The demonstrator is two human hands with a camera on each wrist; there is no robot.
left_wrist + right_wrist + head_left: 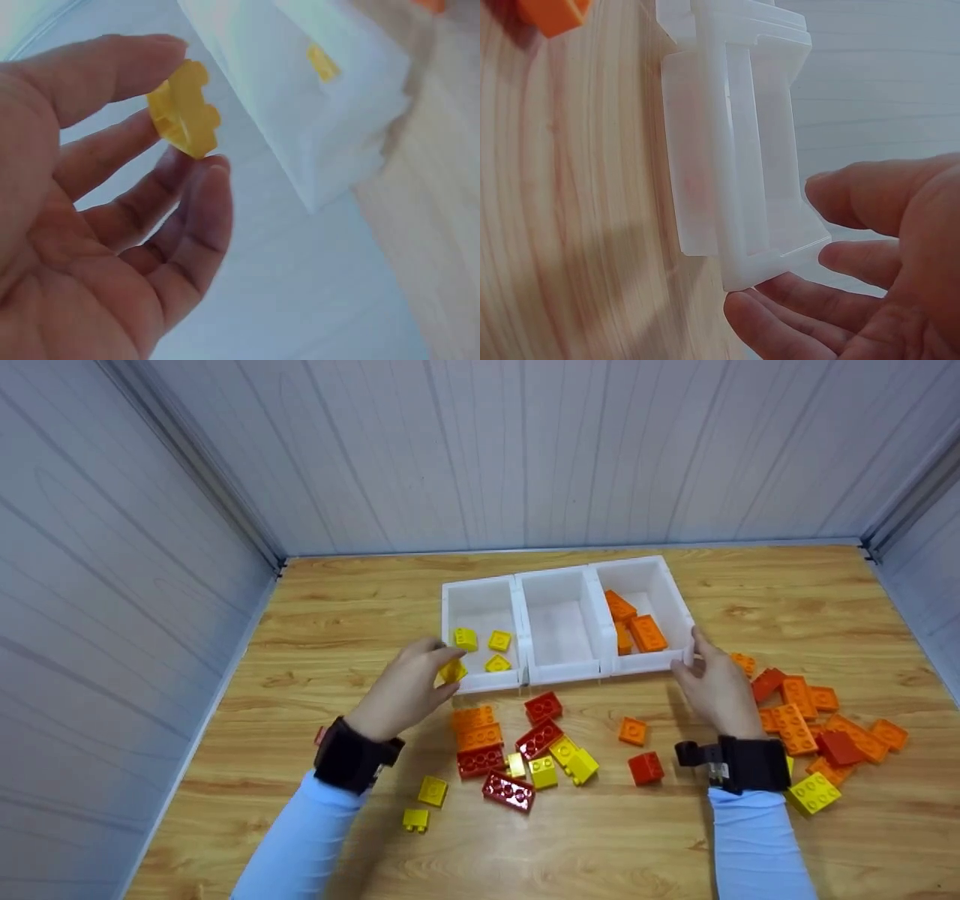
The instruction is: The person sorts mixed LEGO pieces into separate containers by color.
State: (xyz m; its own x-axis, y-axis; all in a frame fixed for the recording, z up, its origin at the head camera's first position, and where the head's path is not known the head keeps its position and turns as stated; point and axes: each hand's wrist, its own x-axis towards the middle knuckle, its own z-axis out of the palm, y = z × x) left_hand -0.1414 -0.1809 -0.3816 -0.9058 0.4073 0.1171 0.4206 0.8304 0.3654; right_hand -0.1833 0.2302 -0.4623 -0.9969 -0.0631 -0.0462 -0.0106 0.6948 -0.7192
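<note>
My left hand (405,686) pinches a yellow toy brick (187,109) between thumb and fingers, beside the front left corner of the left white bin (489,682). Three yellow bricks lie in that bin, one of them a yellow block (465,639) near its left wall. At the other end of the row, my right hand (716,686) holds the front right corner of the right white bin (646,662), fingertips against its outside. Several orange bricks (648,633) lie inside this right bin. Between them, the middle white bin (564,634) shows a bare floor.
In front of the bins lie loose red bricks (508,791), orange bricks (478,736) and yellow bricks (433,791). A larger pile of mostly orange bricks (795,729) spreads right of my right hand. Pale panel walls (525,450) enclose the wooden table (600,840) behind and at both sides.
</note>
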